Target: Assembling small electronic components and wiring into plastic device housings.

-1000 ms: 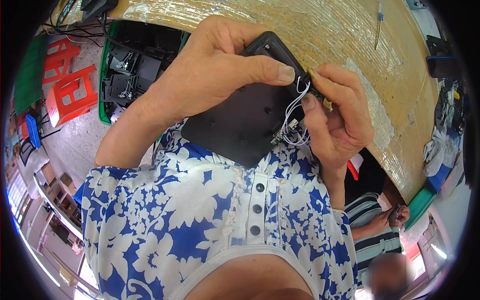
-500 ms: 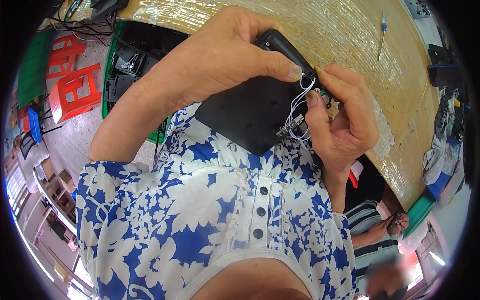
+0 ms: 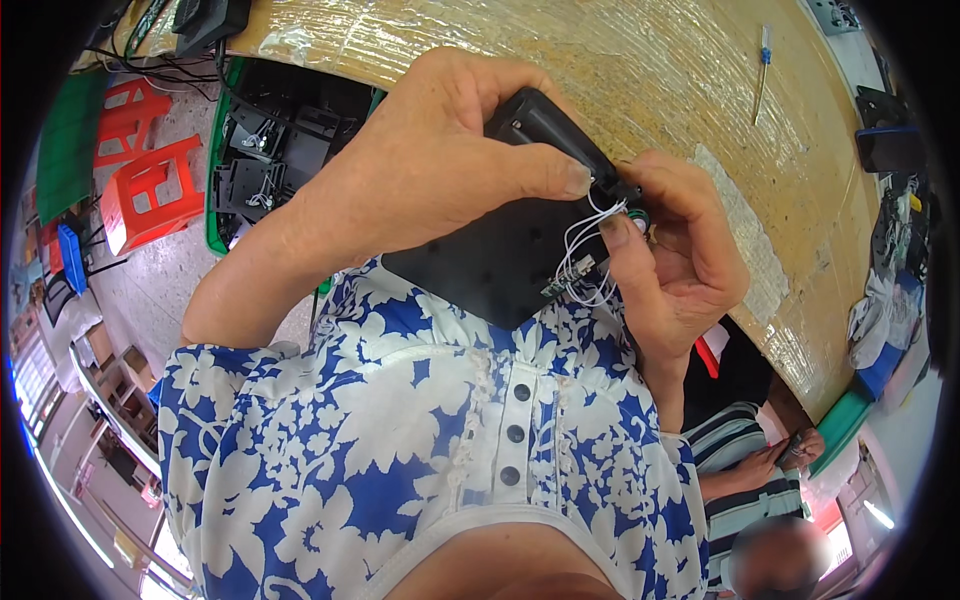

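My left hand (image 3: 455, 165) is closed on a black plastic housing (image 3: 455, 262), a broad flat panel with a thick raised bar along its far edge. The thumb presses down near the bar's right end. At that same end, my right hand (image 3: 680, 235) pinches a small round part with a green rim (image 3: 638, 216), mostly hidden by the fingers. Thin white wires (image 3: 572, 240) loop from the bar's end past my right thumb. Among them, a small circuit board (image 3: 566, 276) hangs over the panel.
The worktable (image 3: 640, 60) has a plastic-wrapped top. A blue-handled screwdriver (image 3: 764, 70) lies on it. To the left, a green crate (image 3: 212, 200) holds several similar black parts; red stools (image 3: 155, 195) stand beyond. At the lower right sits another person (image 3: 750, 465), hands together.
Both hands and the black housing have come slightly nearer to my body. The grips stay the same, and the white wires have shifted a little.
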Motion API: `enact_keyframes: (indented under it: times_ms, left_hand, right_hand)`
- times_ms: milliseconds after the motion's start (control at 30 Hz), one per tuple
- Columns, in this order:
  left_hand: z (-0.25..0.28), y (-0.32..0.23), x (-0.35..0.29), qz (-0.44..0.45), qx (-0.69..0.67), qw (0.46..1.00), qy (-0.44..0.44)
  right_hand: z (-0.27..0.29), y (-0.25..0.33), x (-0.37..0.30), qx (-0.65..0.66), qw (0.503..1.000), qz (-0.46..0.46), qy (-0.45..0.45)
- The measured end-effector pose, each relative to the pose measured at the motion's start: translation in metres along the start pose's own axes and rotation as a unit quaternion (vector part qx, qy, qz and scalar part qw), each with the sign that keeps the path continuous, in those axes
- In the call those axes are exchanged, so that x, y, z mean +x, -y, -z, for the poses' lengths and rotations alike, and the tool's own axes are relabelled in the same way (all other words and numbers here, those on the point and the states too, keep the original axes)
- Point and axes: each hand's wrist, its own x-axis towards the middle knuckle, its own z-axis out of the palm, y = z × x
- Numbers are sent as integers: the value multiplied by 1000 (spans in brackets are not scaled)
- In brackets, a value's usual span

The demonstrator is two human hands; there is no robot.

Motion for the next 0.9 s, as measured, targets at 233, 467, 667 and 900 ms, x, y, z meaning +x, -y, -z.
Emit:
enact_keyframes:
  times_ms: [233,467,667,900]
  left_hand:
    - [-1,0,0,1,-11,1000,-2]
    - [-2,1,0,-8,-5,1000,2]
    - [-2,1,-1,-5,21,1000,6]
    - [-1,1,3,7,11,1000,21]
  right_hand:
    - [3,10,5,11,1000,3,-17]
    - [10,10,18,-63,997,49,0]
    - [18,11,20,-1,998,-61,28]
    - [23,16,25,-58,994,7,93]
